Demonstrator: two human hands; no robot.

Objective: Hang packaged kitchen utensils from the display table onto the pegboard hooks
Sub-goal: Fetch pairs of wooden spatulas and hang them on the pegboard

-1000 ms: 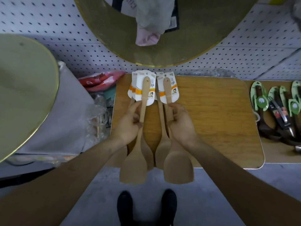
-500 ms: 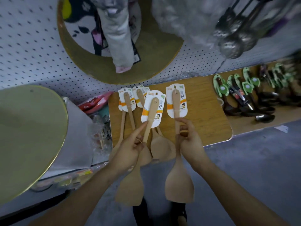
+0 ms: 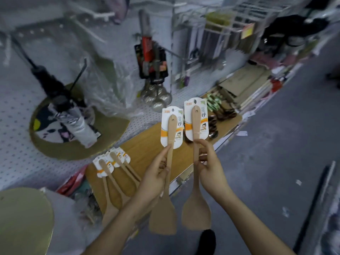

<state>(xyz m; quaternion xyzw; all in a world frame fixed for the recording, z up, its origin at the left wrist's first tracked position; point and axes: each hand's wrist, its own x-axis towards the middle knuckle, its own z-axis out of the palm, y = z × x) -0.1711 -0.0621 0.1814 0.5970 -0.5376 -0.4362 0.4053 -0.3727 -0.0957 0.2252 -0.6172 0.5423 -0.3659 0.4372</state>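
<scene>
Fingers (image 3: pixel 164 153) of the left hand (image 3: pixel 156 179) pinch the handle of one carded spatula (image 3: pixel 162 218). The right hand (image 3: pixel 211 173) pinches a second spatula (image 3: pixel 196 214). Both are upright in the air, cards up, over the display table (image 3: pixel 147 144) edge. Three more spatulas (image 3: pixel 117 162), as far as I can count, lie overlapped on it, below the pegboard (image 3: pixel 18 153).

Dim cool light, motion blur, wide-angle edge distortion

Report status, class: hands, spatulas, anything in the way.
Left hand grips left spatula, right hand grips right spatula. Both held above table, unhung. Ladles hang on pegboard ahead.
</scene>
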